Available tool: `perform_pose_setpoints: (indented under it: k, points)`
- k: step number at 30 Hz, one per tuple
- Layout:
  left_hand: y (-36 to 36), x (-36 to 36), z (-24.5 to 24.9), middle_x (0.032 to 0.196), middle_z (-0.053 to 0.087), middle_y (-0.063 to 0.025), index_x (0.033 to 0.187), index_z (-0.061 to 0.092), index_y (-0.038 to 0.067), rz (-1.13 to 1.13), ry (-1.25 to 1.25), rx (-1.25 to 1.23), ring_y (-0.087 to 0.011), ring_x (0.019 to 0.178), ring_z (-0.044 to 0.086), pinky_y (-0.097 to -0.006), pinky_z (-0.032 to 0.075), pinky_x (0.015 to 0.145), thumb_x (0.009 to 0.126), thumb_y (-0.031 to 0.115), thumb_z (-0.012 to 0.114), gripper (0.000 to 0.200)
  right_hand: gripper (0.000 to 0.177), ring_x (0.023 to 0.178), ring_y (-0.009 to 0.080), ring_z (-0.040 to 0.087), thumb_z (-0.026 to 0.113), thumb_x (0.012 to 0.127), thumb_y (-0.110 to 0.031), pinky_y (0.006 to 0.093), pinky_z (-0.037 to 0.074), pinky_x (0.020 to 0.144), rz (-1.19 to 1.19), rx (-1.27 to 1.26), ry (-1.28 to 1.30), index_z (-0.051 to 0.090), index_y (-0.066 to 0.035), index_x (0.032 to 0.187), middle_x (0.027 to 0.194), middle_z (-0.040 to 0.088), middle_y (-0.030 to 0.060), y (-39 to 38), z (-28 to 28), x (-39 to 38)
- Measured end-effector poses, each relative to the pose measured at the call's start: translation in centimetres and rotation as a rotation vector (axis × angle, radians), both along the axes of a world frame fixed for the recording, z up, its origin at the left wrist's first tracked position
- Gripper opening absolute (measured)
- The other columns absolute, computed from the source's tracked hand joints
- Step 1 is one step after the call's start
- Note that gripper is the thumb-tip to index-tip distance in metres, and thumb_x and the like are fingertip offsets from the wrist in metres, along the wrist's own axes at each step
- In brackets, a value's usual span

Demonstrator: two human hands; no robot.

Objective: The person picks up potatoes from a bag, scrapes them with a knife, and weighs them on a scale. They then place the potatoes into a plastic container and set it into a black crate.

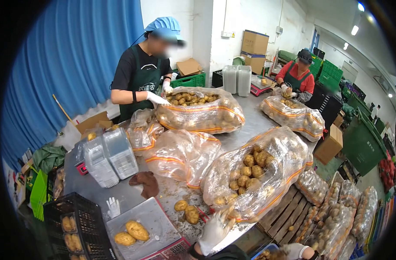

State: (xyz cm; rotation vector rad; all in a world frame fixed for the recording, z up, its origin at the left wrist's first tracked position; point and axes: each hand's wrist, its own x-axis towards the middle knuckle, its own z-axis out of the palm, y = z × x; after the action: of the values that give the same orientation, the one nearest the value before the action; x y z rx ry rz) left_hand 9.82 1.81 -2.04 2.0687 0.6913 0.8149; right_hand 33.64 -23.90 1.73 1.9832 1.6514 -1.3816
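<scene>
My left hand (214,232), in a white glove, is at the lower edge of a large clear bag of potatoes (273,173); its fingers blur against the plastic, so their grip is unclear. Lower right, my gloved right hand (294,250) is near a blue container (270,248) holding potatoes, its fingertips smeared. Two loose potatoes (191,214) lie left of my left hand, beside a red-handled tool (203,215). Two more potatoes (137,230) rest on a scale (161,223).
Across the metal table (245,106), one co-worker (141,73) touches an open potato bag (202,115); another (297,78) holds something by a further bag (293,117). Clear trays (111,156), a black crate (87,225) and a brown cloth (145,184) are left. Potato bags (332,216) stand right, near a pallet (284,214).
</scene>
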Motion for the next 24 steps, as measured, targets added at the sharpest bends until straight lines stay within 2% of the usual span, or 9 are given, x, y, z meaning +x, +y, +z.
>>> perform_pose_setpoints:
  k: [1, 3, 6, 8, 10, 12, 15, 20, 24]
  points:
    - [1.1, 1.6, -0.5, 0.111, 0.06, -0.0194, 0.127, 0.051, 0.004, -0.004, 0.002, 0.101, -0.0362, 0.102, 0.057, -0.0405, 0.045, 0.09, 0.09, 0.027, 0.055, 0.044, 0.042, 0.089, 0.0266, 0.063, 0.059, 0.084, -0.034, 0.0351, 0.049, 0.079, 0.13, 0.061, 0.014, 0.061, -0.003, 0.112, 0.095, 0.067, 0.0144, -3.0, -1.7, 2.0]
    - [3.3, 4.2, -0.5, 0.114, 0.059, -0.0201, 0.13, 0.048, 0.003, -0.009, 0.005, 0.203, -0.0367, 0.103, 0.056, -0.0398, 0.042, 0.095, 0.091, 0.027, 0.051, 0.046, 0.043, 0.093, 0.0291, 0.062, 0.058, 0.086, -0.031, 0.0368, 0.049, 0.08, 0.124, 0.106, -0.016, 0.055, -0.006, 0.121, 0.103, 0.063, 0.0148, 2.8, 2.9, 2.1]
    - [6.5, 6.9, -1.0, 0.121, 0.056, -0.0201, 0.133, 0.047, 0.005, -0.115, 0.448, 0.229, -0.0348, 0.106, 0.056, -0.045, 0.036, 0.101, 0.09, 0.026, 0.048, 0.047, 0.045, 0.087, 0.0354, 0.059, 0.055, 0.088, -0.033, 0.0418, 0.05, 0.075, 0.2, 0.602, -0.207, 0.05, -0.012, 0.128, 0.097, 0.058, 0.0172, 10.6, 5.4, 3.2]
    - [9.3, 7.8, -2.5, 0.132, 0.049, -0.0182, 0.135, 0.045, 0.007, -0.173, 1.092, 0.179, -0.033, 0.117, 0.05, -0.0504, 0.031, 0.104, 0.087, 0.031, 0.052, 0.055, 0.044, 0.087, 0.0321, 0.059, 0.056, 0.088, -0.033, 0.0402, 0.05, 0.074, 0.26, 0.752, -0.127, 0.052, -0.01, 0.124, 0.094, 0.058, 0.0169, 17.1, 4.2, 4.5]
    - [9.8, 6.1, -3.9, 0.139, 0.041, -0.0204, 0.136, 0.044, 0.008, 0.024, 1.002, 0.251, -0.035, 0.128, 0.039, -0.0542, 0.024, 0.107, 0.079, 0.03, 0.06, 0.064, 0.036, 0.085, 0.0319, 0.062, 0.056, 0.087, -0.03, 0.0401, 0.05, 0.072, 0.437, 0.918, -0.208, 0.059, -0.007, 0.114, 0.091, 0.062, 0.0162, 23.5, 0.5, 6.5]
    - [10.5, 5.5, -4.2, 0.144, 0.031, -0.0233, 0.141, 0.035, 0.006, 0.183, 1.046, 0.27, -0.0379, 0.133, 0.03, -0.0502, 0.023, 0.109, 0.074, 0.027, 0.064, 0.076, 0.032, 0.092, 0.0317, 0.06, 0.057, 0.082, -0.024, 0.0399, 0.05, 0.077, 0.536, 0.436, -0.433, 0.062, -0.006, 0.108, 0.1, 0.062, 0.0148, 30.4, -1.4, 6.6]
    - [11.5, 5.2, -3.7, 0.146, 0.025, -0.0253, 0.146, 0.017, 0.002, 0.241, 1.008, 0.208, -0.0378, 0.133, 0.03, -0.0438, 0.024, 0.111, 0.072, 0.021, 0.062, 0.088, 0.024, 0.089, 0.0313, 0.065, 0.058, 0.078, -0.02, 0.0396, 0.052, 0.074, 0.632, 0.384, -0.44, 0.067, -0.007, 0.097, 0.095, 0.067, 0.0141, 37.0, -5.4, 5.8]
    - [12.4, 5.5, -6.2, 0.143, 0.03, -0.0273, 0.145, 0.021, 0.002, 0.269, 1.009, 0.187, -0.0411, 0.13, 0.033, -0.0442, 0.025, 0.11, 0.067, 0.02, 0.065, 0.092, 0.022, 0.089, 0.0303, 0.067, 0.06, 0.077, -0.015, 0.0386, 0.054, 0.072, 0.566, 0.537, -0.558, 0.069, -0.007, 0.096, 0.097, 0.069, 0.0143, 41.2, -15.7, 4.5]
    - [12.2, 4.1, -5.7, 0.134, 0.041, -0.0264, 0.142, 0.027, 0.0, 0.275, 0.911, 0.095, -0.0399, 0.125, 0.04, -0.0425, 0.033, 0.106, 0.066, 0.023, 0.068, 0.089, 0.036, 0.095, 0.0351, 0.064, 0.065, 0.078, -0.031, 0.0397, 0.051, 0.08, 0.649, 0.425, -0.318, 0.068, -0.005, 0.102, 0.104, 0.066, 0.0177, 42.2, -12.0, 4.7]
